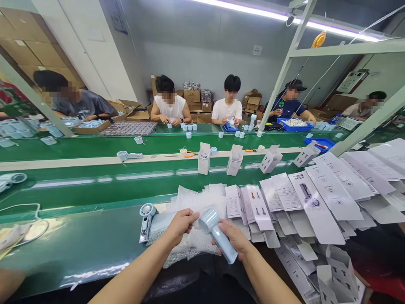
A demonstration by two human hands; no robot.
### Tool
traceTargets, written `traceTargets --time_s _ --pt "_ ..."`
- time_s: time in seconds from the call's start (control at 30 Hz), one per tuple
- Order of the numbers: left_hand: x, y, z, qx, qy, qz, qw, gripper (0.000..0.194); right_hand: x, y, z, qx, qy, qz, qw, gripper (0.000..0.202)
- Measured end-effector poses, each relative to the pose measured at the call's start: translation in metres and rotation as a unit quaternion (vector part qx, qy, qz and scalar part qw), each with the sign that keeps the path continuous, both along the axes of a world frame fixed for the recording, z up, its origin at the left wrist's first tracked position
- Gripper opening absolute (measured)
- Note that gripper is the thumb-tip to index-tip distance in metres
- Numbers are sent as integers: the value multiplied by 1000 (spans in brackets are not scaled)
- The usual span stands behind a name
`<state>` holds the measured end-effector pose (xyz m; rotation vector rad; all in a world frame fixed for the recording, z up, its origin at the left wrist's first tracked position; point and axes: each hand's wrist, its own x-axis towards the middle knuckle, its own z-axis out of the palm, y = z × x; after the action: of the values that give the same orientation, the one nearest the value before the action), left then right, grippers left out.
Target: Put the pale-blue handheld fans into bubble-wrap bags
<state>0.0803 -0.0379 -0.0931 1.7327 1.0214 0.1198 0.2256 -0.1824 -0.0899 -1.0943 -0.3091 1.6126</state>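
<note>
A light blue handheld fan (224, 244) is gripped by its handle in my right hand (236, 237), its round head tilted up and to the left. My left hand (182, 226) is closed in a pinch beside the fan head, on the edge of a translucent bubble bag (193, 203). More bubble bags (190, 249) lie in a pile beneath both hands. Left of my left hand, a second handheld fan (145, 221) lies at the bench edge with its grille showing.
Stacked flat white boxes (311, 198) spread over the right side. Several opened boxes (204, 159) stand along the green conveyor (104, 179). A white cable (39, 211) lies at left, near part of another person's arm (11, 282). Co-workers (169, 105) sit across the line.
</note>
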Motion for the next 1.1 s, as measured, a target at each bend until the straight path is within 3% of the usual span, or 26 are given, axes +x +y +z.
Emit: traceTargets --time_s 0.1,0.2,0.27,0.33,0.43,0.57,0.77,0.87,0.93,1.0,1.1 --pt "2 0 8 25 -41 55 997 42 1 -1 2 -4 -82 57 995 62" --pt "4 -1 14 159 -111 16 981 36 2 3 5 -18 -134 56 989 63" --pt "3 -1 13 317 -153 -44 935 25 8 8 8 -32 -112 22 993 63" --pt "2 -1 11 462 -157 -85 869 18 20 12 12 -31 -79 0 996 63" --pt "7 -6 10 556 -116 -75 820 10 41 17 15 -19 -66 6 998 65" --pt "22 -20 15 577 -96 -46 810 11 56 25 12 -34 -62 9 997 65" --pt "35 -40 14 562 -93 -66 819 20 50 35 7 -35 -73 -25 996 72" --pt "42 -39 22 548 -116 -39 828 19 47 40 11 -22 -94 45 994 75" --pt "46 -37 29 555 -108 -14 825 17 47 42 14 -29 -78 73 994 65" --pt "47 -39 36 573 -93 -66 812 18 48 41 17 -41 -65 65 995 51" --pt "43 -40 40 539 -90 -227 806 29 47 36 18 -74 -7 63 995 47"
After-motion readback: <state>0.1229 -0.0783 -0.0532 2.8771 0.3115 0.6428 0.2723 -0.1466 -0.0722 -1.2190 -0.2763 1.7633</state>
